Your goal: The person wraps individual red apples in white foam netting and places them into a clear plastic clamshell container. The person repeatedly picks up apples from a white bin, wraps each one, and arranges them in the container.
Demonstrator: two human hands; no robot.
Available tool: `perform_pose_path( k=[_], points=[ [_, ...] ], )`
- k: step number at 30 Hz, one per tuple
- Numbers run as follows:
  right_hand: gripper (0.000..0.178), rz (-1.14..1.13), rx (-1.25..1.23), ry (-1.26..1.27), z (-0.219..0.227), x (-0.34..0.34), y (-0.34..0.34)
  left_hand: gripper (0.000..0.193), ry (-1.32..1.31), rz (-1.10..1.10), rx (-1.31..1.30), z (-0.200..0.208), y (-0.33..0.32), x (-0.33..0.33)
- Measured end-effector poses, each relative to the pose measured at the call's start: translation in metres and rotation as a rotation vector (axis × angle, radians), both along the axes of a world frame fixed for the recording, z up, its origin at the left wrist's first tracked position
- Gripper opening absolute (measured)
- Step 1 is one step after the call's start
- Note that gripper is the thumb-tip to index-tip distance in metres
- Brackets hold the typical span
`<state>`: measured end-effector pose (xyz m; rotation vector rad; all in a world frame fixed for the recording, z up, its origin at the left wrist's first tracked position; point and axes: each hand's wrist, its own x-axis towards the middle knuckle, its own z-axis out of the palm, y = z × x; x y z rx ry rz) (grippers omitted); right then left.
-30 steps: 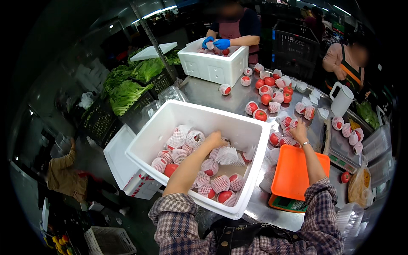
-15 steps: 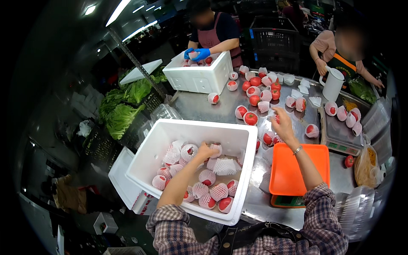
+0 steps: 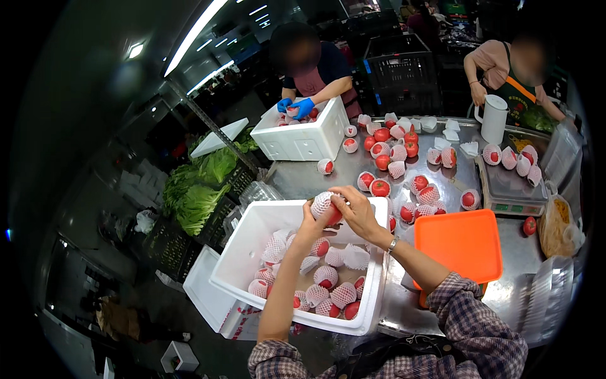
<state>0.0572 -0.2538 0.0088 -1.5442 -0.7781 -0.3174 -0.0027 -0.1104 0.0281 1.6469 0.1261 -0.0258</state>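
Above the far side of an open white foam box (image 3: 375, 290), both my hands are closed on one red tomato (image 3: 324, 203) in a white foam net. My left hand (image 3: 307, 227) cups it from the left and below. My right hand (image 3: 360, 218) grips the net and the tomato from the right, with a metal band at the wrist. Inside the box lie several netted tomatoes (image 3: 326, 276) and loose white foam nets (image 3: 355, 256). Beyond the box, more tomatoes (image 3: 380, 187), some netted and some bare, rest on the metal table (image 3: 303, 179).
An orange tray-topped scale (image 3: 457, 246) stands right of my box. Farther right are another scale (image 3: 514, 189), a white pitcher (image 3: 494, 120) and clear plastic containers (image 3: 546, 303). Across the table, a blue-gloved person (image 3: 304, 107) works over a second foam box (image 3: 303, 142). Leafy greens (image 3: 199, 202) fill crates at left.
My left hand has lifted a netted tomato from the box. My right hand has come from the table tomatoes to meet it over the box. The view has shifted slightly.
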Motion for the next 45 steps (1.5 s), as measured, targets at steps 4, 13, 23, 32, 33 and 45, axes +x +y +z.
perform_pose_path(
  k=[4, 13, 23, 32, 33, 45],
  points=[
    [0.026, -0.144, 0.079, -0.029, 0.001, 0.007, 0.009, 0.083, -0.253, 0.045, 0.047, -0.003, -0.01, -0.002],
    [0.036, 0.118, 0.472, 0.506, -0.032, 0.023, 0.023, 0.061, -0.081, 0.089, -0.34, -0.007, 0.015, 0.001],
    [0.026, 0.824, 0.972, 1.049, -0.034, 0.029, 0.017, 0.053, 0.156, 0.026, -0.663, -0.026, 0.024, 0.011],
    [0.015, 0.191, 1.011, 0.707, -0.03, 0.034, 0.014, 0.049, 0.076, 0.024, -0.919, -0.016, 0.032, 0.011],
    [0.015, 0.015, 0.887, 0.562, -0.029, 0.033, 0.014, 0.048, 0.018, 0.048, -0.852, -0.014, 0.03, 0.01],
    [0.04, 0.3, 0.217, 0.359, -0.014, 0.0, 0.026, 0.084, -0.748, 0.347, 0.627, -0.017, 0.013, 0.007]
  ],
)
